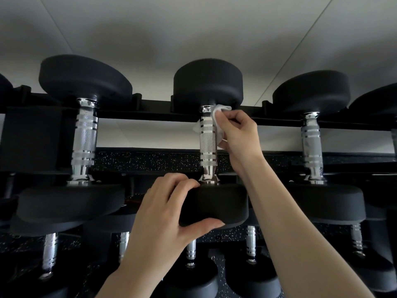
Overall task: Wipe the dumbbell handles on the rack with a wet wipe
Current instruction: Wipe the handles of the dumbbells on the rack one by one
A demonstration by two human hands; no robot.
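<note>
The right hand (234, 134) is pinching a white wet wipe (217, 119) and pressing it against the upper part of the metal handle (208, 143) of the middle dumbbell (211, 203), just under its far head (208, 82), with the wipe folded partway around the bar and a corner showing on the left side. The left hand (169, 214) is gripping the near head of the same dumbbell, fingers curled over its top edge and thumb hooked under its lower edge, apparently steadying it. The dumbbell is lying across the black rack (150, 112), handle bridging the 2 rails, with 1 more dumbbell (84, 134) to its left and another dumbbell (311, 143) to its right on the same tier, and more on a lower tier. The wipe is looking thin, limp and damp, so it will likely bunch or slide unless the fingers are keeping it wrapped snugly around the bar. The handle is stiff metal with knurled bands between smooth grooved rings; the rough bands may be snagging the wipe, while the polished ends will probably be slippery when wet. The dumbbell is probably heavy, so holding its rubbery head should be keeping it from rolling in its cradle.
</note>
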